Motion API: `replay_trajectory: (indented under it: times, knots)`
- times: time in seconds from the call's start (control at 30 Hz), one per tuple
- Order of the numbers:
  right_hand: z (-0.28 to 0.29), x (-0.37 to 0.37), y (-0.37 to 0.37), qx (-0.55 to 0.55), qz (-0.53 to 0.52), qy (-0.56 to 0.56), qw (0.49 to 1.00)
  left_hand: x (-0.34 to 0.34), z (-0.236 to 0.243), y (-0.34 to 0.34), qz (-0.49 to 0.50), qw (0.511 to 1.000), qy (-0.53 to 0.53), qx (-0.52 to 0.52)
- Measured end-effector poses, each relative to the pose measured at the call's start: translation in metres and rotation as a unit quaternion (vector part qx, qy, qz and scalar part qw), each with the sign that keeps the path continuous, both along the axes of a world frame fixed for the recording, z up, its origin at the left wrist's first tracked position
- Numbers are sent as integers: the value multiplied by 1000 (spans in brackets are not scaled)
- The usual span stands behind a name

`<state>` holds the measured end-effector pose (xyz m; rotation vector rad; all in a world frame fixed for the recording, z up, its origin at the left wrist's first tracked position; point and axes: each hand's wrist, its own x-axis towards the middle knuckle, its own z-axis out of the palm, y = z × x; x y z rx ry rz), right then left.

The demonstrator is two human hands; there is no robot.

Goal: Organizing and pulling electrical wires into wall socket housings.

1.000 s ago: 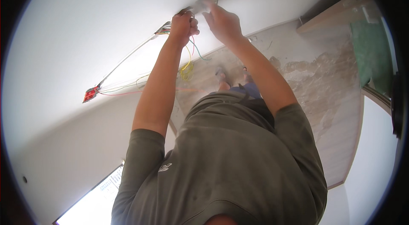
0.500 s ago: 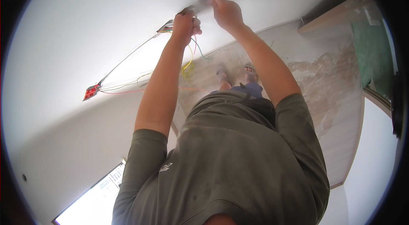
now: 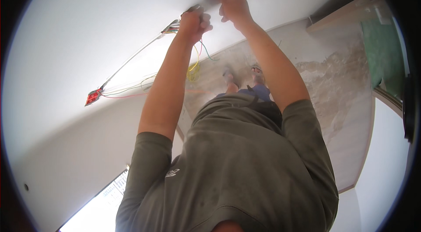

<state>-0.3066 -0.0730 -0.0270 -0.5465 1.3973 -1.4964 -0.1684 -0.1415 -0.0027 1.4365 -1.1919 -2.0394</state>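
Note:
My left hand (image 3: 194, 23) is closed at a dark opening along the white wall; what its fingers grip is hidden. My right hand (image 3: 234, 10) has curled fingers at the upper end of a grey, hazy, strip-like patch (image 3: 211, 0); I cannot make out what it holds. Just left of my hands, coloured wires (image 3: 170, 30) come out of a slot. A narrow channel (image 3: 131, 57) runs from there down-left to a red box (image 3: 93, 97) in the wall. Loose green, pink and yellow wires (image 3: 193, 72) hang below my left hand.
My sandalled feet stand on a dusty, patchy floor (image 3: 329, 74). At the right are a wooden board (image 3: 340, 12) with white fittings, a green sheet (image 3: 377, 52) and a curved frame edge (image 3: 390, 100). A bright window (image 3: 96, 205) is at lower left.
Both hands have shifted slightly rightward along the wall. My right hand has also risen a little, its fingers curling more at the grey patch. The red box and wires stay roughly where they were.

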Motion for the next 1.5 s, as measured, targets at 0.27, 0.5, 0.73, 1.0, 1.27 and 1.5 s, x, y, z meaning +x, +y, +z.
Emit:
replay_trajectory:
  times: [0.27,0.5,0.73,1.0,1.27,1.5]
  knots:
    - [9,4,-4,26,-13,-42,999,13,-10,-3,-2,999,42,-6]
    - [-5,6,-6,37,-2,-107,994,23,-10,9,-36,997,60,-39]
    - [-6,58,41,-43,34,83,995,27,-13,12,-59,996,6,-60]
    - [-18,62,12,-122,148,-222,956,36,-1,-3,-175,979,-68,-74]
    - [-26,76,-5,-140,144,-421,884,69,28,22,-127,986,-89,-55]
    - [-20,68,4,-63,82,-157,982,247,-70,67,-367,809,-336,-313]
